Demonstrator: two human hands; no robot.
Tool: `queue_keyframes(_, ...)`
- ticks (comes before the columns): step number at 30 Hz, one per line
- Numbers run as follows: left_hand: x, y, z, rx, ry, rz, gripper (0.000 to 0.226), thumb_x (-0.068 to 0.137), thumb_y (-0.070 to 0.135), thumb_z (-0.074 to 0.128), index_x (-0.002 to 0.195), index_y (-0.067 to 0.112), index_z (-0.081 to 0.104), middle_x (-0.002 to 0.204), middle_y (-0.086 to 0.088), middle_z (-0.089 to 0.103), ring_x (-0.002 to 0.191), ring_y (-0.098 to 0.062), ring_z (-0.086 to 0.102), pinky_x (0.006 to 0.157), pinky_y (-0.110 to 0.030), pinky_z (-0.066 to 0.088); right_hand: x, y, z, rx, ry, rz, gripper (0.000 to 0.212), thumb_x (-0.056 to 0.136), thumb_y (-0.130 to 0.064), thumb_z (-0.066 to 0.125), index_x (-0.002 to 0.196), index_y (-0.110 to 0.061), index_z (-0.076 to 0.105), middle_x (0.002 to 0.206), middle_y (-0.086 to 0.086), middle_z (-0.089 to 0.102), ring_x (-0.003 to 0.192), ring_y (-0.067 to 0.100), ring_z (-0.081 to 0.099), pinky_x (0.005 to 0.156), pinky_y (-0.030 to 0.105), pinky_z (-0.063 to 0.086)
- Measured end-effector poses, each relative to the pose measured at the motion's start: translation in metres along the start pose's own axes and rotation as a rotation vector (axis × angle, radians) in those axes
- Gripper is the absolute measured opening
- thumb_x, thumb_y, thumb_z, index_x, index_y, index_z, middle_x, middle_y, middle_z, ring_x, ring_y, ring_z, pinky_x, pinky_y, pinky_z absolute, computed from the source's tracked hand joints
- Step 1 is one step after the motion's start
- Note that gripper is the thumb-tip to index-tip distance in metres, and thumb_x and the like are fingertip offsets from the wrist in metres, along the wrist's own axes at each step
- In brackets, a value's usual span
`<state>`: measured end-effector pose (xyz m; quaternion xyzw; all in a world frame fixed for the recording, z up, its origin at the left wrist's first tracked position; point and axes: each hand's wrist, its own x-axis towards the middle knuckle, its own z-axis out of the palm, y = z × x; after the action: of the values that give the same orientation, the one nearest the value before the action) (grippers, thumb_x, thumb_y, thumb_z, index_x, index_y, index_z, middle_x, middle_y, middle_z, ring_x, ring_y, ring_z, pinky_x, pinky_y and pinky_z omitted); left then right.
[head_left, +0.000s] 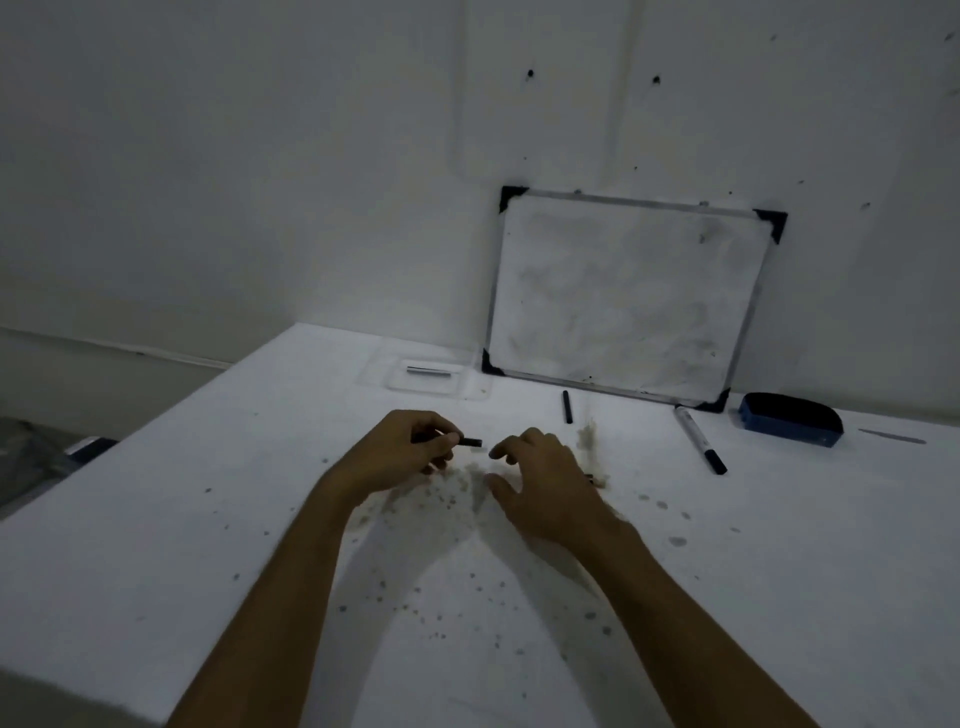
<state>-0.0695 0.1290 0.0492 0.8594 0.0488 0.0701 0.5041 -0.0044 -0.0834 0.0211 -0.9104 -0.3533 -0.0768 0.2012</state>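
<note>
left hand: pinches a short black cylinder, likely a marker cap, between thumb and fingertips; its free end pokes toward the other hand, as if held out to be taken or fitted.
right hand: holds nothing, fingers loosely bent, just beside the cylinder's free end but not touching it.
where the cylinder is: just above the table, over a patch of brownish stains.
whiteboard: propped on its lower edge against the wall so it faces the person; smudged grey.
marker: lies flat before the board, within easy reach; a black stick lies to its left.
eraser: blue, resting by the board's right corner.
clear plastic tray: shallow, at the back of the table; holds one slim dark bar, and nothing else that i can make out.
</note>
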Motion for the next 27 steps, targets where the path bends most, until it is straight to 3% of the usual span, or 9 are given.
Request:
queue_keyframes(4, 0.018, 0.003, -0.035, -0.061, 0.145, 0.032, 0.017, 0.100, 0.020, 0.064, 0.112, 0.014, 0.074, 0.090, -0.004, 0.078, 0.083, -0.018, 0.075, 0.072, -0.021, 0.059, 0.041, -0.011, 0.024, 0.073, -0.151, 0.100, 0.059, 0.096, -0.049, 0.055, 0.146, -0.017, 0.048, 0.149, 0.008, 0.046, 0.134, 0.028, 0.046, 0.112, 0.041, 0.039)
queue_keyframes(8, 0.063, 0.001, -0.067, 0.040, 0.221, 0.054, 0.019, 0.101, 0.016, 0.058, 0.113, 0.018, 0.074, 0.094, 0.001, 0.078, 0.085, -0.017, 0.070, 0.074, -0.027, 0.054, 0.061, -0.002, 0.047, 0.056, -0.057, 0.172, 0.071, 0.097, -0.067, 0.035, 0.155, -0.025, 0.037, 0.166, 0.006, 0.028, 0.154, 0.025, 0.020, 0.125, 0.042, 0.016)
queue_keyframes(11, 0.109, 0.000, -0.077, 0.211, 0.213, 0.082, 0.015, 0.099, 0.019, 0.061, 0.110, 0.021, 0.072, 0.093, 0.006, 0.080, 0.083, -0.009, 0.070, 0.065, -0.016, 0.047, 0.064, 0.006, 0.060, 0.050, -0.051, 0.164, 0.075, 0.097, -0.069, 0.025, 0.159, -0.027, 0.027, 0.170, 0.004, 0.017, 0.157, 0.022, 0.009, 0.127, 0.041, 0.008)
queue_keyframes(15, 0.170, -0.010, -0.079, 0.403, 0.095, 0.004, 0.013, 0.095, 0.016, 0.067, 0.106, 0.016, 0.073, 0.101, -0.003, 0.079, 0.085, -0.012, 0.071, 0.061, -0.010, 0.045, 0.066, 0.011, 0.066, 0.046, -0.012, 0.165, 0.075, 0.096, -0.071, 0.025, 0.159, -0.030, 0.027, 0.170, 0.001, 0.016, 0.157, 0.020, 0.009, 0.127, 0.040, 0.007)
queue_keyframes(19, 0.206, -0.024, -0.071, 0.573, -0.028, -0.048, 0.020, 0.092, 0.014, 0.069, 0.110, 0.011, 0.077, 0.114, -0.007, 0.072, 0.096, -0.018, 0.064, 0.077, -0.022, 0.047, 0.066, 0.013, 0.067, 0.043, -0.008, 0.167, 0.075, 0.096, -0.071, 0.026, 0.159, -0.031, 0.027, 0.170, -0.001, 0.017, 0.157, 0.019, 0.010, 0.126, 0.039, 0.006)
queue_keyframes(27, 0.211, -0.034, -0.069, 0.555, 0.060, -0.057, 0.020, 0.095, 0.018, 0.066, 0.111, 0.014, 0.078, 0.121, -0.005, 0.073, 0.104, -0.017, 0.063, 0.084, -0.022, 0.043, 0.066, 0.013, 0.067, 0.065, 0.006, 0.167, 0.074, 0.095, -0.072, 0.029, 0.157, -0.031, 0.031, 0.169, -0.001, 0.021, 0.156, 0.020, 0.013, 0.125, 0.038, 0.007)
